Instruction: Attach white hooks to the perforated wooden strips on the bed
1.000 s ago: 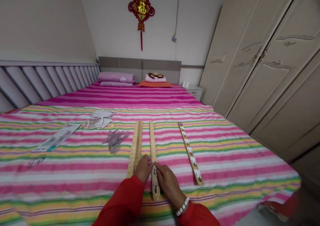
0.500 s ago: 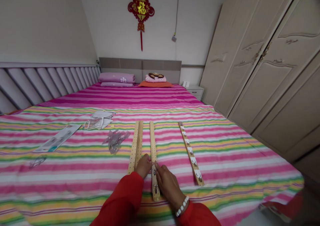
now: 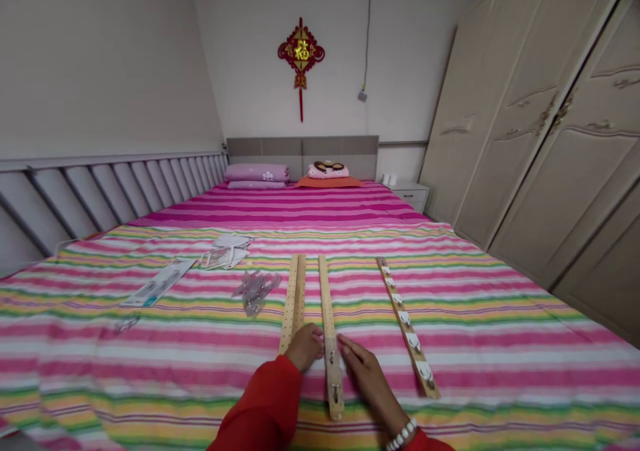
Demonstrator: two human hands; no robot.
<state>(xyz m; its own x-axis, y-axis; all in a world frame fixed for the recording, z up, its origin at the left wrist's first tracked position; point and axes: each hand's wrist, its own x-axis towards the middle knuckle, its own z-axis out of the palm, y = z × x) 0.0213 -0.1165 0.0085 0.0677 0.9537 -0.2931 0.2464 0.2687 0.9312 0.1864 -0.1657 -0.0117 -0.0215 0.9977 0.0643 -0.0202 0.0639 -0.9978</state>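
Observation:
In front of me a perforated wooden strip [image 3: 327, 311] lies lengthwise, with metal hooks [image 3: 334, 374] on its near end. My left hand [image 3: 306, 346] is at its left edge, fingers curled and thumb pressed in; whatever they may hold is hidden. On the other side, my right hand [image 3: 367, 371] has its fingers stretched out, tips close to the strip's right edge, with nothing visible in it. Two more perforated wooden strips [image 3: 289, 308] lie side by side at the left, their near part covered by my left hand. Farther right is a wooden strip with white hooks [image 3: 405, 319].
A pile of small clear plastic bags [image 3: 256, 292] lies left of the strips. Beyond are white packaging pieces [image 3: 229, 250], a flat hook package [image 3: 160, 282] and some thin metal rings [image 3: 127, 322]. Everything rests on a striped bedsheet [image 3: 200, 371]; a wardrobe [image 3: 540, 144] stands right.
My right hand has come off the strip and moved slightly right, its fingers straightening. My left hand stays at the left edge. The whole view has shifted as my head moved.

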